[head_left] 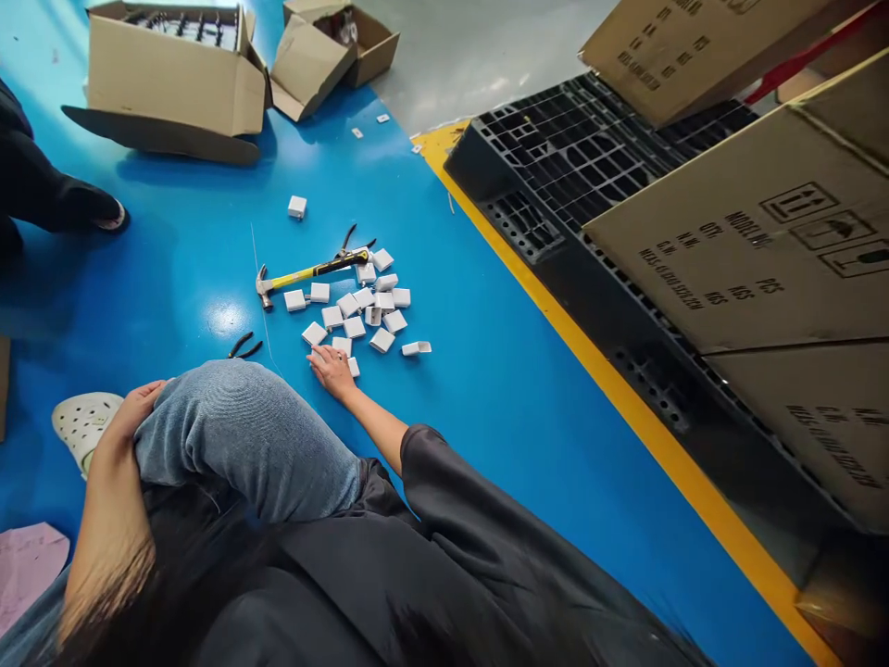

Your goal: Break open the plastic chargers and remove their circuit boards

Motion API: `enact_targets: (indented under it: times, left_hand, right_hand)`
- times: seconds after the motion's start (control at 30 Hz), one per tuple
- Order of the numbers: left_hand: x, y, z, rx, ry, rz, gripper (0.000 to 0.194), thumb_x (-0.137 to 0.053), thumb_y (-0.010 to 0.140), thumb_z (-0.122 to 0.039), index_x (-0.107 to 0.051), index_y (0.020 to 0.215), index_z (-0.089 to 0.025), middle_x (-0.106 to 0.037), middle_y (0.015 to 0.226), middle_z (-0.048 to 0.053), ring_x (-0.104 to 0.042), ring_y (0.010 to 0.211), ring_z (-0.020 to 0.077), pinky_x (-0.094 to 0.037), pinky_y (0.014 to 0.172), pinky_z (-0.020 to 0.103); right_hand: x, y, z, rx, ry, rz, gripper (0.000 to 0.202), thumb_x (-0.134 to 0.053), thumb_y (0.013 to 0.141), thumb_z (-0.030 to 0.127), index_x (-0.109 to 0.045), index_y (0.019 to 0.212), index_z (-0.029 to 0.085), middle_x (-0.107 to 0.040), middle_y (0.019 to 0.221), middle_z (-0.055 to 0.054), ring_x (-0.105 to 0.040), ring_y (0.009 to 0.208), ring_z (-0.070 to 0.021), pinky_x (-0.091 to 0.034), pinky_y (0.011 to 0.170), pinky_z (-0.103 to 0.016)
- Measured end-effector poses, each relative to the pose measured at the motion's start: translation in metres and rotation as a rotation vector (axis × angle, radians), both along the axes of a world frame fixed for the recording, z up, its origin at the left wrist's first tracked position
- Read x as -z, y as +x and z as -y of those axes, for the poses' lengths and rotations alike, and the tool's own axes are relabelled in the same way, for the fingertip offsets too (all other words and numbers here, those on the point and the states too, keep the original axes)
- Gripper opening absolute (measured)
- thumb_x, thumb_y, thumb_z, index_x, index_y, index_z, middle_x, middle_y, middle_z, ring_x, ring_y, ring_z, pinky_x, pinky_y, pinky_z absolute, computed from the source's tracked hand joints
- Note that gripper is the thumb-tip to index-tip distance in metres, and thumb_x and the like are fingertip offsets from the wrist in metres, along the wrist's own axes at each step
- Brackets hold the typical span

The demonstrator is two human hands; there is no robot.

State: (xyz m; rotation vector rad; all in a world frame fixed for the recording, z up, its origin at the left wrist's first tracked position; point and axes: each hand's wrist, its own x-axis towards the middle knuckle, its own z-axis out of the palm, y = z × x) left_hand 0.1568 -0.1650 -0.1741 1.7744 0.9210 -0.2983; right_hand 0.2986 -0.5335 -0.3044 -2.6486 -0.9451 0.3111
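Note:
My right hand point(331, 371) reaches down to the near side of a loose group of small white plastic blocks point(354, 327), which look like charger casings. Its fingers are apart among the nearest blocks; whether one is under the fingertips is hard to see. Several blocks lie at different angles, and one at the right edge point(417, 348) looks hollow. My left hand point(141, 404) rests against my bent knee in jeans, fingers stretched along the denim and partly hidden. A claw hammer point(306, 274) with a yellow and black handle lies just beyond the blocks.
Black-handled pliers point(244, 346) lie beside my knee; another pair point(347, 243) is behind the hammer. Open cartons point(173, 79) stand at the far left, near another person's leg point(62, 195). At right, a black pallet point(548, 157) bears large printed boxes point(750, 232). Pink paper point(31, 565) lies lower left.

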Motion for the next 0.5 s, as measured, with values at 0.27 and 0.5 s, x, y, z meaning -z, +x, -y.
enact_targets:
  times: [0.27, 0.5]
  left_hand:
    - [-0.008, 0.005, 0.004, -0.071, -0.026, -0.008, 0.077, -0.082, 0.029, -0.070, -0.062, 0.082, -0.018, -0.072, 0.079, 0.006, -0.066, 0.090, 0.0298, -0.052, 0.074, 0.032]
    - [0.003, 0.009, -0.004, -0.045, 0.015, -0.019, 0.082, -0.081, 0.029, -0.075, -0.064, 0.084, -0.016, -0.070, 0.072, 0.004, -0.065, 0.081, 0.0245, -0.049, 0.072, 0.030]
  right_hand:
    - [0.002, 0.007, 0.061, 0.255, 0.062, 0.104, 0.057, -0.046, 0.097, 0.048, -0.046, 0.148, 0.021, -0.033, 0.158, -0.013, -0.025, 0.147, -0.0276, -0.016, 0.120, -0.048]
    - [0.033, -0.023, 0.077, 0.335, 0.000, -0.010, 0.062, -0.038, 0.099, 0.050, -0.031, 0.156, 0.025, -0.019, 0.165, -0.009, -0.020, 0.149, -0.0244, -0.016, 0.122, -0.050]
